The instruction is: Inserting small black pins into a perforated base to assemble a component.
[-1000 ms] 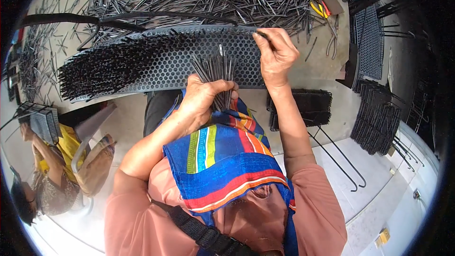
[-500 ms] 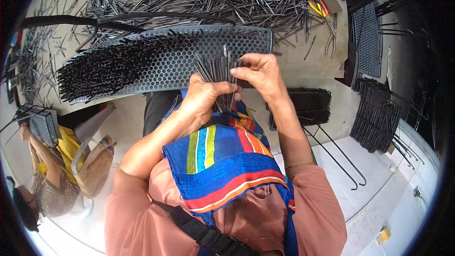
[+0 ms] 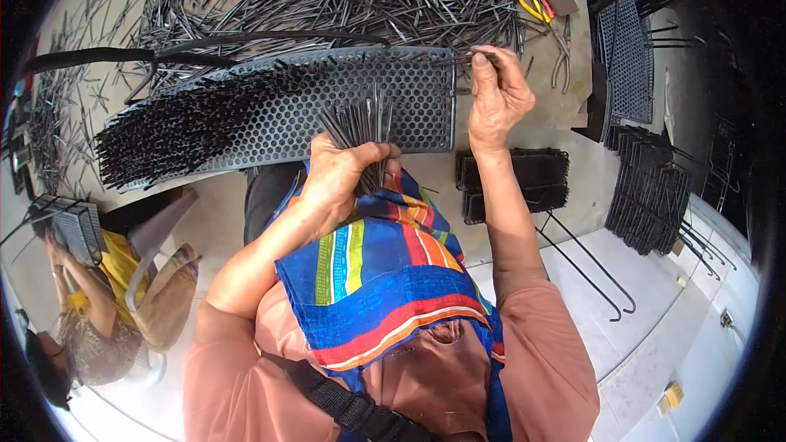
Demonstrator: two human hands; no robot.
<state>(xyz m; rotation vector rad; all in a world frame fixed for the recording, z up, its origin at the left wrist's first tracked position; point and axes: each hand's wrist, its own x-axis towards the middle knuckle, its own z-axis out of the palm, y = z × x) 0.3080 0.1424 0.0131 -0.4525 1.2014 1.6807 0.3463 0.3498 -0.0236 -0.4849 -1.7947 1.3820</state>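
Observation:
My left hand (image 3: pixel 337 170) is closed around a bundle of thin black sticks (image 3: pixel 357 121), their upper ends fanned out. In front of it lies a grey perforated panel (image 3: pixel 422 119), bent at its ends by the lens. Short black sticks (image 3: pixel 176 127) stand densely in the holes over its left part, while bare holes show on the right. Just past the panel's right end is my right hand (image 3: pixel 501 102), raised, with thumb and fingers pinched on a thin dark stick (image 3: pixel 478 55). Part of that stick is hidden by the fingers.
Loose black sticks (image 3: pixel 352 4) cover the far table. Yellow- and red-handled pliers (image 3: pixel 534 8) lie at its right. Black stick-filled panels with hooked rods (image 3: pixel 516 184) stand low at right, more (image 3: pixel 651 192) beyond. At left sits another person (image 3: pixel 94 311) beside a grey panel (image 3: pixel 75 229).
My right hand has moved away from the bundle, right and farther out, past the panel's end, with its pinch held. My left hand keeps the bundle nearly in place.

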